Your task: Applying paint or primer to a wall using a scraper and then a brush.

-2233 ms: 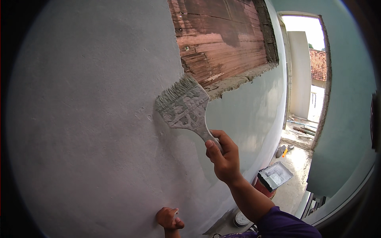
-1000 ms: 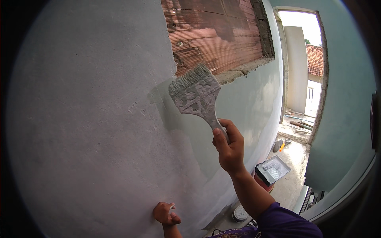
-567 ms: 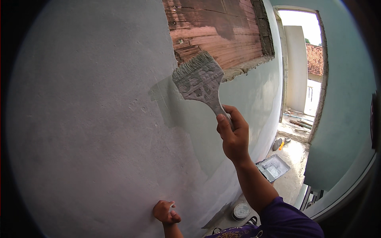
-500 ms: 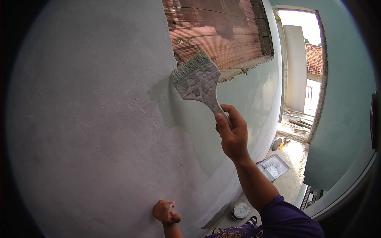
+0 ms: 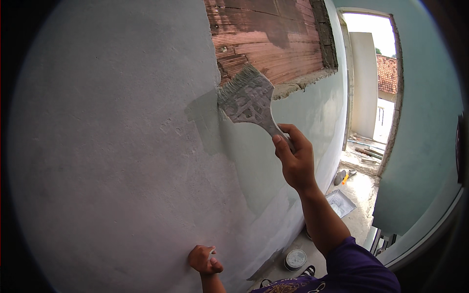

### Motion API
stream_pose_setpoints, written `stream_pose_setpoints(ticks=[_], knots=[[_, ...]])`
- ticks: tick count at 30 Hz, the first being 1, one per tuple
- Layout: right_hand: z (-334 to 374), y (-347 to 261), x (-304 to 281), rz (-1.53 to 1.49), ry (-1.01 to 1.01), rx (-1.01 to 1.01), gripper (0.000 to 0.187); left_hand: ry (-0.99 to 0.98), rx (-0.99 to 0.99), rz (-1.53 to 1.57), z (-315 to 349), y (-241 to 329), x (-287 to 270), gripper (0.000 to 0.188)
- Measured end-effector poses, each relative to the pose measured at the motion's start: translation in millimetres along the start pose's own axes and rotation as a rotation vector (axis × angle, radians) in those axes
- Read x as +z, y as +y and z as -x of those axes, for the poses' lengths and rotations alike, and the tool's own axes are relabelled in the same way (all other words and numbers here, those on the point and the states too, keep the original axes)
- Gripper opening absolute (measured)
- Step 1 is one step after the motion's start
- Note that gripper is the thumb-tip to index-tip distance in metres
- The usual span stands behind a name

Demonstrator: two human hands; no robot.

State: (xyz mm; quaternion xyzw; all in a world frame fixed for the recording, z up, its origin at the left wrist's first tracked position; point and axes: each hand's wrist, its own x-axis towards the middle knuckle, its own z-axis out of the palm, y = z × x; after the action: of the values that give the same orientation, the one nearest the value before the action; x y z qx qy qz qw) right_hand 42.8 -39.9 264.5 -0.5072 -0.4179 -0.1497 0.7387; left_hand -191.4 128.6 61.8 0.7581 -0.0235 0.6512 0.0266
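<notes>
My right hand (image 5: 294,158) grips the handle of a wide, plaster-caked brush (image 5: 248,99). Its bristles press against the grey plastered wall (image 5: 112,161) just below the corner of a bare red brick patch (image 5: 266,41). A darker wet band runs down the wall from the brush toward the floor. My left hand (image 5: 204,259) rests low on the wall with its fingers curled against the plaster, holding nothing.
A doorway (image 5: 373,93) opens to daylight at the right, with a pale green wall (image 5: 425,146) beside it. On the floor lie a square tray (image 5: 340,202), a small round tub (image 5: 295,259) and some tools near the threshold.
My right hand has carried the brush up and to the right along the wall, from the wet area to the edge of the brick patch. My left hand has stayed on the wall.
</notes>
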Motion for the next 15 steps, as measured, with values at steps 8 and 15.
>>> stream_pose_setpoints(ticks=[8,15], knots=[[-9.1,-2.2,-2.0,-0.036,0.011,0.009,0.018,-0.017,-0.007,0.008,0.7,1.1,0.8,0.027],[-3.2,-2.6,-7.0,-0.074,0.003,0.003,0.018,-0.023,-0.03,-0.011,3.2,-0.2,0.1,0.026]])
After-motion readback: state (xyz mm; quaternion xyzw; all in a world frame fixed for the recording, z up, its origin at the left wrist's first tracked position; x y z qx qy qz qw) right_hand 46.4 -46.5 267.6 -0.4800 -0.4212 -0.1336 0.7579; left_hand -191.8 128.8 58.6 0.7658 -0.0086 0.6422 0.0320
